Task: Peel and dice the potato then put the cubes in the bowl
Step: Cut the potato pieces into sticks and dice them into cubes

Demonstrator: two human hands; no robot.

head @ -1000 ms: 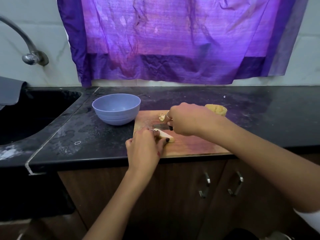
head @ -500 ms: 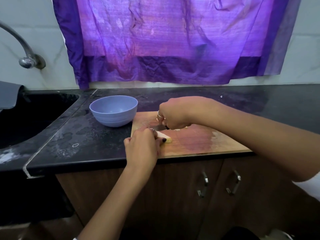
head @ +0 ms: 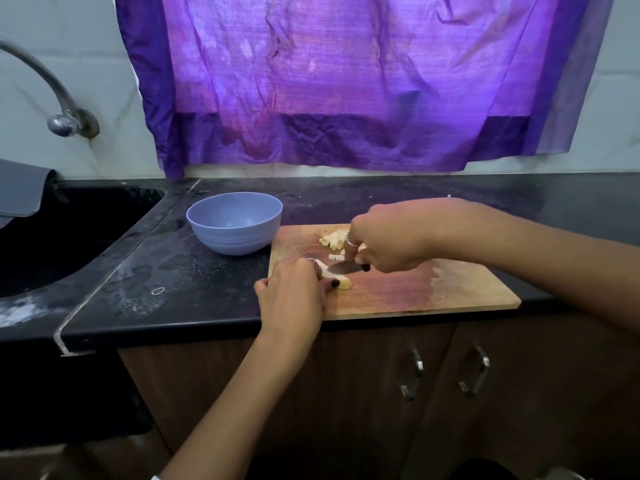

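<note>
Wooden board (head: 415,292): right hand (head: 391,237) knifes (head: 343,269) left-held (head: 294,299) potato strip (head: 343,283).

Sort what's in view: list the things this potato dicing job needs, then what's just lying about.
Needed: potato strip, knife, cut cubes, cutting board, bowl, left hand, right hand.

Lying about: purple cloth, tap, sink.

Matt wooden cutting board (head: 415,292) on a speckled, glossy black stone counter (head: 207,292); smooth matt plastic bowl (head: 235,233); crinkled purple cloth (head: 346,81).
</note>
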